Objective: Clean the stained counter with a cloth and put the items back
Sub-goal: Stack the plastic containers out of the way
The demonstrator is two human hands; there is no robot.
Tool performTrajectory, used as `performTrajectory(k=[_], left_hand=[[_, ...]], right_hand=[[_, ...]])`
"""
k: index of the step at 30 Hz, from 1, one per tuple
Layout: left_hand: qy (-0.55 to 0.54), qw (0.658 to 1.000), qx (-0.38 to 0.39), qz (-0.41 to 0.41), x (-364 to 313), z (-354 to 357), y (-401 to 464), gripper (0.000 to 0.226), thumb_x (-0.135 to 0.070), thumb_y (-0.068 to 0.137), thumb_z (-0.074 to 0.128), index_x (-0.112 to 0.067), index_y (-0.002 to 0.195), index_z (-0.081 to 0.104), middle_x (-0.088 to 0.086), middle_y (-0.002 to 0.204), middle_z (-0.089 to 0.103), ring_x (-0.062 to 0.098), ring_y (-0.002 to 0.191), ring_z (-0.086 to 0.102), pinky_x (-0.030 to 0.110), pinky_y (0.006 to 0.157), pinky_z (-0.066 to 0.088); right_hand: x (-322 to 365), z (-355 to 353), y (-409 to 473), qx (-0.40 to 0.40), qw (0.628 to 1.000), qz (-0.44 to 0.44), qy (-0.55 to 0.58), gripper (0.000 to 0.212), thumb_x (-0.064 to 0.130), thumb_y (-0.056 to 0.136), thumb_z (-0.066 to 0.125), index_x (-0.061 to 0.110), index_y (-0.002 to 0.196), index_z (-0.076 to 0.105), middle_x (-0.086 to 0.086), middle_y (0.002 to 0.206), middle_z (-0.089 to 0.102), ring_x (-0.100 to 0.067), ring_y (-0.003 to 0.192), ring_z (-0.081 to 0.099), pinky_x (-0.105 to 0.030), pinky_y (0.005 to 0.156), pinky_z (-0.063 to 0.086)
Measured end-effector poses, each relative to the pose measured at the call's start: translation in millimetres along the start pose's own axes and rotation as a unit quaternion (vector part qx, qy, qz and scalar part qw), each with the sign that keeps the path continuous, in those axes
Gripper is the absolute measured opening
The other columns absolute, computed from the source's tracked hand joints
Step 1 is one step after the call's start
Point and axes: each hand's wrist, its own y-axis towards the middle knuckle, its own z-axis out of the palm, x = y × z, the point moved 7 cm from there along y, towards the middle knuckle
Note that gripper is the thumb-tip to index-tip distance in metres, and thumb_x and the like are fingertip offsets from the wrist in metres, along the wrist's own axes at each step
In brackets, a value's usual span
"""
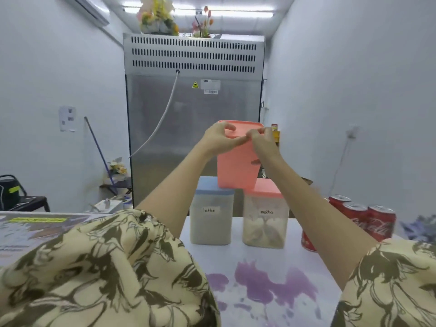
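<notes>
A salmon-pink container (236, 169) stands stacked on top of two jars, one with a blue lid labelled latte (210, 223) and one with a pink lid labelled mocha (265, 224). My left hand (218, 138) and my right hand (263, 140) both grip the pink container's lid at its near top edge, fingers curled over it. The white counter (212, 258) in front of the jars carries purple stains (266, 283). No cloth is in view.
Three red cola cans (368, 219) stand at the right of the counter, another red can (306, 241) partly behind my right arm. A steel refrigerator (193, 119) fills the back. A printed box (35, 230) lies at the left, a broom (99, 154) leans on the wall.
</notes>
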Motion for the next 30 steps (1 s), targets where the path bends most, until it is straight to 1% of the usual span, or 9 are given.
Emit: performTrajectory(k=[3,5,8,12,15,18,21,25,30], left_hand=[[0.013,1.0,-0.02,-0.001,12,15,10,0.058,-0.045,0.078,0.07,-0.02,0.127,0.051,0.006,0.128,0.05,0.022,0.114,0.053,0.033,0.092,0.048],[0.021,0.999,-0.034,-0.001,16,19,15,0.055,-0.042,0.079,0.07,-0.024,0.126,0.05,0.006,0.127,0.05,0.022,0.115,0.052,0.037,0.094,0.049],[0.028,0.999,-0.045,-0.006,22,21,16,0.052,-0.03,0.082,0.068,-0.029,0.129,0.047,0.005,0.124,0.054,0.022,0.115,0.052,0.039,0.096,0.047],[0.029,0.998,-0.053,-0.018,27,22,10,0.065,-0.013,0.085,0.061,-0.035,0.141,0.035,0.008,0.126,0.053,0.023,0.116,0.05,0.035,0.097,0.046],[0.051,0.996,-0.065,-0.018,23,25,2,0.074,-0.013,0.086,0.061,-0.037,0.145,0.025,0.013,0.132,0.046,0.025,0.121,0.046,0.028,0.095,0.042],[0.063,0.994,-0.093,-0.011,11,27,-11,0.075,-0.014,0.086,0.061,-0.038,0.146,0.024,0.017,0.14,0.035,0.027,0.127,0.04,0.026,0.091,0.035],[0.065,0.992,-0.108,-0.013,-5,28,-25,0.069,-0.017,0.086,0.06,-0.038,0.144,0.028,0.017,0.143,0.028,0.032,0.129,0.036,0.033,0.1,0.036],[0.057,0.992,-0.108,-0.018,-24,23,-55,0.067,-0.019,0.084,0.058,-0.038,0.142,0.031,0.015,0.139,0.033,0.032,0.122,0.041,0.039,0.099,0.041],[0.015,0.994,-0.108,0.003,-47,15,-110,0.064,-0.012,0.084,0.057,-0.03,0.142,0.035,0.011,0.132,0.044,0.027,0.118,0.046,0.035,0.094,0.044]], right_hand=[[-15,2,9,0.007,0.999,-0.019,-0.028,0.034,0.026,0.093,0.04,0.026,0.127,0.035,-0.004,0.13,0.043,-0.024,0.104,0.05,-0.038,0.079,0.048],[-20,2,12,0.01,0.999,-0.032,-0.035,0.041,0.026,0.095,0.039,0.034,0.133,0.03,-0.004,0.134,0.042,-0.025,0.106,0.052,-0.039,0.08,0.048],[-29,1,14,0.006,0.998,-0.035,-0.059,0.049,0.026,0.098,0.035,0.043,0.142,0.02,-0.006,0.132,0.044,-0.026,0.107,0.053,-0.043,0.084,0.05],[-35,-3,10,-0.022,0.988,-0.054,-0.146,0.054,0.03,0.098,0.033,0.048,0.143,0.012,-0.012,0.124,0.05,-0.033,0.109,0.052,-0.05,0.091,0.047],[-33,-10,6,-0.044,0.978,-0.063,-0.193,0.054,0.032,0.097,0.034,0.048,0.144,0.012,-0.014,0.129,0.046,-0.034,0.116,0.047,-0.053,0.095,0.043],[-28,-15,-2,-0.051,0.971,-0.076,-0.223,0.054,0.032,0.097,0.034,0.045,0.145,0.014,-0.013,0.138,0.042,-0.033,0.124,0.042,-0.054,0.099,0.039],[-22,-18,-15,-0.049,0.969,-0.086,-0.225,0.053,0.032,0.098,0.035,0.043,0.146,0.016,-0.011,0.143,0.039,-0.033,0.13,0.037,-0.056,0.102,0.035],[-10,-30,-48,-0.052,0.973,-0.093,-0.205,0.051,0.03,0.098,0.035,0.04,0.146,0.02,-0.006,0.138,0.044,-0.029,0.128,0.039,-0.055,0.102,0.035],[4,-52,-107,-0.05,0.974,-0.099,-0.196,0.054,0.037,0.098,0.037,0.037,0.148,0.015,-0.007,0.134,0.05,-0.029,0.12,0.049,-0.051,0.101,0.039]])
